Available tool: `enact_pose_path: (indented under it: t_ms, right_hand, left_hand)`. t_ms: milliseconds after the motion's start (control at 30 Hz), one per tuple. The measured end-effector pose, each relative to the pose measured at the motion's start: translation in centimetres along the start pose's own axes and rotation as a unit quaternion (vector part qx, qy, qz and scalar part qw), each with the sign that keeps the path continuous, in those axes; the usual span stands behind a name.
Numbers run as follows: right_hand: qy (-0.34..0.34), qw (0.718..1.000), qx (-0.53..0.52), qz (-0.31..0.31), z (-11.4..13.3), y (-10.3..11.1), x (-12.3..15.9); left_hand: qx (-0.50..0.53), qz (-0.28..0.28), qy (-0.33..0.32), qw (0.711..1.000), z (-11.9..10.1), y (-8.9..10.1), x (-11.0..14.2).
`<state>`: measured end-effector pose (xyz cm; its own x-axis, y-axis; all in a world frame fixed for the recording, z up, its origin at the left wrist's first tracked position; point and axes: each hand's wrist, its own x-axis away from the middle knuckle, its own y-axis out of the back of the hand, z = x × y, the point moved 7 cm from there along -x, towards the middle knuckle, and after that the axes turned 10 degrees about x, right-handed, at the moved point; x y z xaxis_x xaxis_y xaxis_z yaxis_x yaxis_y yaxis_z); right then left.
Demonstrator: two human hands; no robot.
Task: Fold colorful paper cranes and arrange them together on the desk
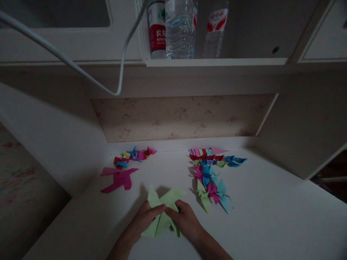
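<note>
Above the white desk, near its front, the left hand and the right hand both pinch the green paper at its middle, thumb tips almost meeting, with flaps standing out around them. Those folds look loose, so uneven pressure from the thumbs could skew a crease, and pulling the hands apart could tear the thin sheet where they grip it. Beyond, to the right, folded birds lie close together behind the right hand; a sleeve-height sweep of that forearm would probably miss them, but a reach forward could knock the nearest ones askew. To the left, the magenta paper lies near small bright pieces, light enough to slide if brushed. Bottles stand on the shelf overhead, and the dim light could hide a misaligned edge.
</note>
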<state>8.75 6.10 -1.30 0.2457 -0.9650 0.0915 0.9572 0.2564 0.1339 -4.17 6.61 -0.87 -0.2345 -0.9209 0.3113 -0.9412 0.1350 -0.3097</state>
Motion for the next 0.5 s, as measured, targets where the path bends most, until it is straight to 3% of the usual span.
enact_pose_path:
  t_ms: [300,500]
  right_hand:
    - [0.048,0.999,-0.005,0.003,1.2,0.2,0.3]
    - [0.031,0.999,-0.012,0.008,1.1,0.2,0.3]
  left_hand:
    - [0.007,0.000,0.010,1.000,-0.3,-0.2,0.2]
    - [0.001,0.012,-0.008,1.000,-0.5,-0.4,0.2]
